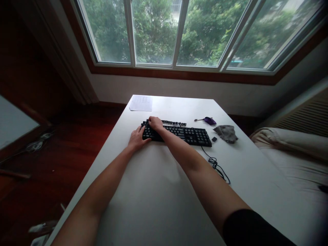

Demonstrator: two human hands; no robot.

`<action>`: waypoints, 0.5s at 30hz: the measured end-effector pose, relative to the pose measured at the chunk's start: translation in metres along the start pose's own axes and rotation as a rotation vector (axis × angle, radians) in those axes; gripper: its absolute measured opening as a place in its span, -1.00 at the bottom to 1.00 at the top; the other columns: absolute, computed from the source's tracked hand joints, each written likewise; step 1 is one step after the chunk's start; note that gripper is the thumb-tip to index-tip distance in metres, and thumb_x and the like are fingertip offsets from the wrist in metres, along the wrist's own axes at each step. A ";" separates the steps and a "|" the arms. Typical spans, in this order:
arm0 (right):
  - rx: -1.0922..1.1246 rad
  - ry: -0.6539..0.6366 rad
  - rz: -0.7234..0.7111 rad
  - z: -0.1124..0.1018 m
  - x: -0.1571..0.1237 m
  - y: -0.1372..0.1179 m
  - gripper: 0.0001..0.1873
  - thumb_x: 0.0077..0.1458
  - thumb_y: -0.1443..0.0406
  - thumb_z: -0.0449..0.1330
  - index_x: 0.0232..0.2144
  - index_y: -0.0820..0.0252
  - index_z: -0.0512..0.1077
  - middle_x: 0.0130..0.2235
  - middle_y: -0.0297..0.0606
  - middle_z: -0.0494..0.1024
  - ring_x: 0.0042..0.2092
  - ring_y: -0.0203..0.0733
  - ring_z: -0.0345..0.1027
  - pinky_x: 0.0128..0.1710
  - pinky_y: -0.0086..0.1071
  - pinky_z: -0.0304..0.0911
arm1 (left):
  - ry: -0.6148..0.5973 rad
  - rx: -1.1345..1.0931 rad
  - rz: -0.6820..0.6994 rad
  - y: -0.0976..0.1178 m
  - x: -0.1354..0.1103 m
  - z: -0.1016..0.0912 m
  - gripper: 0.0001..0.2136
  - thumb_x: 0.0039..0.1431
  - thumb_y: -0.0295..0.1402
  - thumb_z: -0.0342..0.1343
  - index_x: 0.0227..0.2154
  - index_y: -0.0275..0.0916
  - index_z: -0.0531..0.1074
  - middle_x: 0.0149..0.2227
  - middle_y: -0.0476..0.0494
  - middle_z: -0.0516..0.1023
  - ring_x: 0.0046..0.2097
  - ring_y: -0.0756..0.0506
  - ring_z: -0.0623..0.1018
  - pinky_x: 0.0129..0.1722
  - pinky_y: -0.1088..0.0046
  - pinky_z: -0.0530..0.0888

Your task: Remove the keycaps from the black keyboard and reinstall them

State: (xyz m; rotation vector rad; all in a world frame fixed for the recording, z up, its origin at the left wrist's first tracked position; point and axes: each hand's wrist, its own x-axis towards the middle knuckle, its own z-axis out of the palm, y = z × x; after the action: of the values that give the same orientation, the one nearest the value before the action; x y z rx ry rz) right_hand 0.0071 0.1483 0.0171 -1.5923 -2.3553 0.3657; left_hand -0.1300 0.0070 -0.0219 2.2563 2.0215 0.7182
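A black keyboard (179,133) lies across the white table. My left hand (137,138) grips its left end, thumb along the front edge and fingers at the left side. Over the keyboard's upper left part, my right hand (155,123) is closed with its fingertips pinched together. Whatever is between those fingertips is hidden or too small to name. Several loose black keycaps (174,123) stand in a row just behind the keyboard. A small black piece (214,139) rests off its right end.
On the right of the table lie a purple brush (210,120), a crumpled grey cloth (227,133) and a coiled black cable (216,164). A printed paper sheet (141,103) is at the far left corner. A couch (287,153) stands to the right.
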 end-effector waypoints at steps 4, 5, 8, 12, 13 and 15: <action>0.023 -0.031 0.018 0.001 0.005 0.002 -0.72 0.25 0.24 0.15 -0.04 0.01 0.56 0.01 -0.19 0.61 0.04 -0.09 0.46 -0.02 -0.35 0.30 | -0.004 0.005 -0.001 0.000 0.000 -0.001 -0.16 0.14 0.07 0.23 0.37 -0.26 0.16 0.38 -0.42 0.19 0.35 -0.39 0.27 0.31 0.05 0.22; 0.028 -0.040 0.027 0.000 0.005 0.002 -0.73 0.24 0.23 0.17 -0.05 0.01 0.57 0.01 -0.19 0.61 0.04 -0.09 0.46 -0.02 -0.36 0.30 | -0.006 0.008 -0.003 0.000 -0.001 -0.001 -0.17 0.14 0.08 0.23 0.37 -0.26 0.17 0.38 -0.42 0.19 0.35 -0.39 0.27 0.31 0.06 0.22; 0.044 -0.058 0.057 -0.002 0.006 0.002 -0.73 0.23 0.18 0.20 -0.07 0.03 0.58 0.00 -0.19 0.62 0.04 -0.09 0.46 -0.03 -0.37 0.31 | -0.004 0.015 -0.002 0.000 -0.001 -0.001 -0.18 0.15 0.08 0.22 0.36 -0.24 0.17 0.38 -0.40 0.20 0.33 -0.38 0.29 0.31 0.06 0.23; 0.068 -0.078 0.077 -0.004 0.005 0.002 -0.73 0.22 0.15 0.21 -0.08 0.05 0.59 -0.02 -0.17 0.63 0.02 -0.09 0.48 -0.06 -0.39 0.31 | 0.001 0.022 0.000 0.000 -0.001 0.000 -0.19 0.15 0.09 0.21 0.36 -0.22 0.17 0.38 -0.38 0.20 0.32 -0.38 0.32 0.30 0.05 0.23; 0.073 -0.082 0.081 -0.004 0.005 0.002 -0.72 0.21 0.15 0.22 -0.09 0.06 0.60 -0.02 -0.17 0.63 0.01 -0.10 0.48 -0.07 -0.39 0.31 | 0.000 0.023 0.000 0.000 -0.001 0.000 -0.19 0.15 0.09 0.21 0.36 -0.22 0.18 0.38 -0.38 0.20 0.31 -0.38 0.32 0.30 0.05 0.23; 0.081 -0.082 0.082 -0.005 0.005 0.003 -0.73 0.21 0.16 0.22 -0.10 0.08 0.60 -0.03 -0.16 0.64 0.00 -0.10 0.48 -0.08 -0.39 0.31 | -0.003 0.020 -0.003 0.000 -0.001 0.000 -0.19 0.14 0.09 0.22 0.36 -0.22 0.18 0.38 -0.38 0.20 0.30 -0.38 0.33 0.30 0.05 0.23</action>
State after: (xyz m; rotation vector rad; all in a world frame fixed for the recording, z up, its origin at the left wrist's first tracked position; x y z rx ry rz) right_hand 0.0094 0.1543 0.0212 -1.6692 -2.3072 0.5474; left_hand -0.1298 0.0060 -0.0217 2.2628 2.0399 0.6978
